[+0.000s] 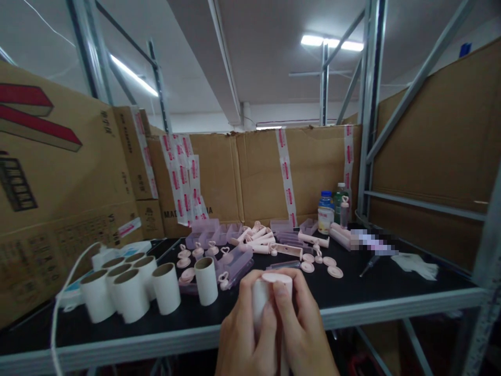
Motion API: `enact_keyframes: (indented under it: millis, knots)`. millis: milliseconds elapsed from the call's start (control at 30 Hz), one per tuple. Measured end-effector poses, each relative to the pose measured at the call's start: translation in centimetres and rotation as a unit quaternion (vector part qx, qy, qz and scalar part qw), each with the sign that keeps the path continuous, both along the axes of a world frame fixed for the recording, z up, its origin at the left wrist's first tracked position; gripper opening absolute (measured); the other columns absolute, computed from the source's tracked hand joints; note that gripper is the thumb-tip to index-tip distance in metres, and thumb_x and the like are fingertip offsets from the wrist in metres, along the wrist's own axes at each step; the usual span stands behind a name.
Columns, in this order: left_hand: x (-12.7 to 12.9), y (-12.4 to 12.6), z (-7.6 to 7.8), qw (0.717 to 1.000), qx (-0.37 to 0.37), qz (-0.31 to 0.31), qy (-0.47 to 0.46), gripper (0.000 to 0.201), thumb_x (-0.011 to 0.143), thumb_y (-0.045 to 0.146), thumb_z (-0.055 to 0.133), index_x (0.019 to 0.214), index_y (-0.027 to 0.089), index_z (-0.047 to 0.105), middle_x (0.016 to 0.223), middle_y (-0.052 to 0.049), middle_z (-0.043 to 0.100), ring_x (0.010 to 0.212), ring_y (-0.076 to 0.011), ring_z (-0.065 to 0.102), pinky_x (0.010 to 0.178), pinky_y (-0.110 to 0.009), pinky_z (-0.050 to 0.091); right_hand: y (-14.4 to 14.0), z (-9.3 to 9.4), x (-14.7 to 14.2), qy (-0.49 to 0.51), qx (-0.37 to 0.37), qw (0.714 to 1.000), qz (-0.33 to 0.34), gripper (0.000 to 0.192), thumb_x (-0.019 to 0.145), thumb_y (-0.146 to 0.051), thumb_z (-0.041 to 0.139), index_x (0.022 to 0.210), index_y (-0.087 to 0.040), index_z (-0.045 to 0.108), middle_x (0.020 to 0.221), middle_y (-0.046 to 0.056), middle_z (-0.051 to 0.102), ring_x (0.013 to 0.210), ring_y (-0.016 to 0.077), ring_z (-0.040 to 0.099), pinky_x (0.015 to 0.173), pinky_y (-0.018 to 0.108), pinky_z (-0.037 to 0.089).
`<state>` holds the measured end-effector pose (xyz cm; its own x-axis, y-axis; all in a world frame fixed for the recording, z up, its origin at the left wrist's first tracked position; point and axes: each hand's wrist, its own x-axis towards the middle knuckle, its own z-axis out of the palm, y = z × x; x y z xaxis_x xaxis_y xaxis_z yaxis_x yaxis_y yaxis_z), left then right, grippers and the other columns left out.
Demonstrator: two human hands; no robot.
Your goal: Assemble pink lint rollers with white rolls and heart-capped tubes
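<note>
Just in front of the shelf edge, my left hand (242, 329) is closed round a white tube (259, 303). My right hand (303, 329) wraps the other side of it, with a thumb pressed near the rim. A pale pink round disc (277, 277) covers the tube's top end, and whether it is fully seated I cannot tell. The fingers hide the tube's lower part. To the left of my hands stands an open white cardboard tube (207, 284), and another tube (167, 292) is upright beside it.
Several more white tubes (131, 297) cluster at the left near a white cable (58, 313). Pink plastic parts (260, 240) and translucent purple trays (238, 263) lie mid-shelf. Pink discs (335, 271), bottles (325, 216) and crumpled tissue (417, 265) are at the right. Cardboard walls (254, 177) enclose the shelf.
</note>
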<state>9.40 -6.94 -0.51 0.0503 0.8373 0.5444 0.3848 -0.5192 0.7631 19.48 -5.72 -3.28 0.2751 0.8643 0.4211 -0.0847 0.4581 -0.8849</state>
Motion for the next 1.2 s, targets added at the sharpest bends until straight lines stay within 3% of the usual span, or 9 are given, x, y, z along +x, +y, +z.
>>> enact_keyframes:
  millis: [133,233,400,533,733,967,1200]
  knots:
    - [0.1,0.2,-0.3,0.991,-0.056,-0.033,-0.119,0.054,0.096,0.048,0.056,0.143,0.025,0.043,0.128,-0.010,0.070,0.113,-0.0267,0.069,0.097,-0.037,0.053,0.5,0.3,0.7,0.021,0.015,0.999,0.038,0.041,0.099,-0.061,0.051,0.109,-0.023,0.060,0.097,0.003,0.072,0.082,0.0189,0.067,0.074,0.027,0.053]
    - [0.1,0.4,-0.2,0.984,-0.088,-0.060,-0.144,0.056,0.089,0.051,0.065,0.134,0.023,0.046,0.124,-0.009,0.068,0.105,-0.0254,0.069,0.089,-0.033,0.055,0.4,0.6,0.8,0.039,0.006,0.998,0.055,0.039,0.101,-0.061,0.049,0.109,-0.023,0.058,0.093,0.002,0.070,0.080,0.0177,0.066,0.072,0.026,0.054]
    - [0.4,0.0,0.1,0.990,-0.076,-0.030,-0.113,0.046,0.093,0.050,0.060,0.128,0.024,0.044,0.117,-0.006,0.065,0.100,-0.0220,0.068,0.083,-0.029,0.056,0.1,0.7,0.4,0.056,-0.004,0.997,0.051,0.036,0.101,-0.058,0.051,0.110,-0.024,0.056,0.091,0.001,0.067,0.080,0.0177,0.064,0.072,0.026,0.054]
    - [0.5,-0.3,-0.2,0.997,-0.049,0.002,-0.051,0.044,0.097,0.048,0.053,0.131,0.024,0.041,0.121,-0.008,0.066,0.106,-0.0238,0.069,0.079,-0.030,0.057,-0.1,0.6,0.2,0.062,0.019,0.997,0.039,0.035,0.101,-0.056,0.051,0.112,-0.023,0.058,0.106,0.005,0.069,0.092,0.0192,0.067,0.081,0.028,0.056]
    - [0.8,-0.8,0.2,0.998,-0.043,-0.032,-0.040,0.038,0.099,0.046,0.049,0.129,0.024,0.043,0.121,-0.008,0.069,0.100,-0.0215,0.072,0.084,-0.030,0.057,0.0,0.3,0.5,0.073,0.076,0.993,0.058,0.027,0.102,-0.049,0.053,0.110,-0.023,0.059,0.123,0.010,0.068,0.103,0.0210,0.069,0.086,0.031,0.057]
    - [1.1,-1.1,1.0,0.994,-0.074,-0.064,-0.039,0.041,0.098,0.053,0.048,0.127,0.023,0.044,0.132,-0.013,0.066,0.110,-0.0239,0.071,0.093,-0.032,0.057,-0.7,0.6,0.8,0.051,0.074,0.995,0.033,0.028,0.102,-0.049,0.054,0.106,-0.022,0.062,0.107,0.008,0.073,0.089,0.0190,0.071,0.076,0.027,0.057]
    - [1.3,-1.0,1.3,0.997,-0.059,-0.053,-0.002,0.036,0.099,0.049,0.046,0.124,0.024,0.048,0.125,-0.013,0.072,0.108,-0.0256,0.073,0.089,-0.033,0.059,-0.3,0.4,1.0,0.013,0.060,0.998,0.011,0.031,0.102,-0.051,0.053,0.101,-0.021,0.061,0.097,0.006,0.072,0.078,0.0169,0.069,0.069,0.024,0.055]
